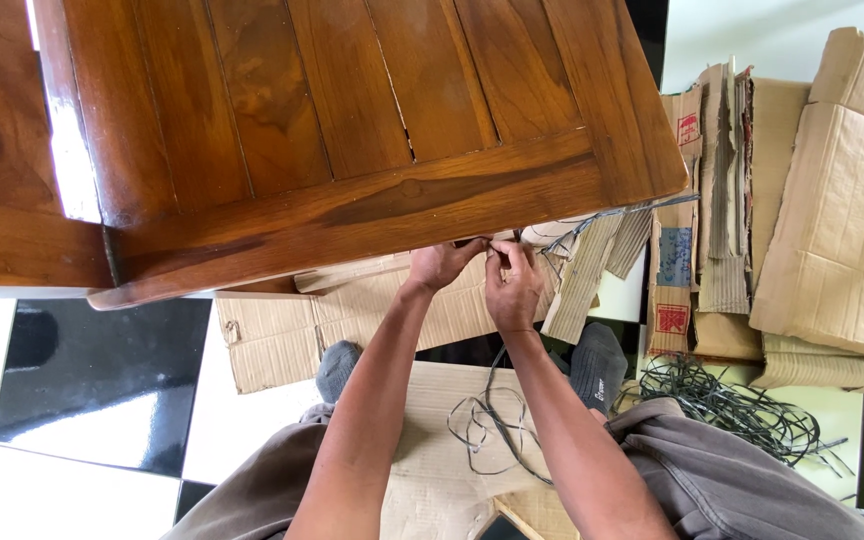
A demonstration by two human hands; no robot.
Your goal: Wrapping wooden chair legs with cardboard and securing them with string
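Observation:
My left hand [439, 264] and my right hand [514, 285] meet just under the front edge of a dark polished wooden seat [352, 120]. Both pinch a thin dark strap [592, 218] that runs from my fingers to the right, over a bundle of folded cardboard [584, 275]. My fingertips are partly hidden beneath the wooden edge. More of the dark strap [487, 425] lies in loose loops on a cardboard sheet [432, 470] between my forearms.
Flattened cardboard boxes [832, 230] are stacked at the right. A tangle of dark straps [732, 405] lies by my right knee. I sit in grey trousers and grey socks [597, 365] on a black-and-white tiled floor [92, 390].

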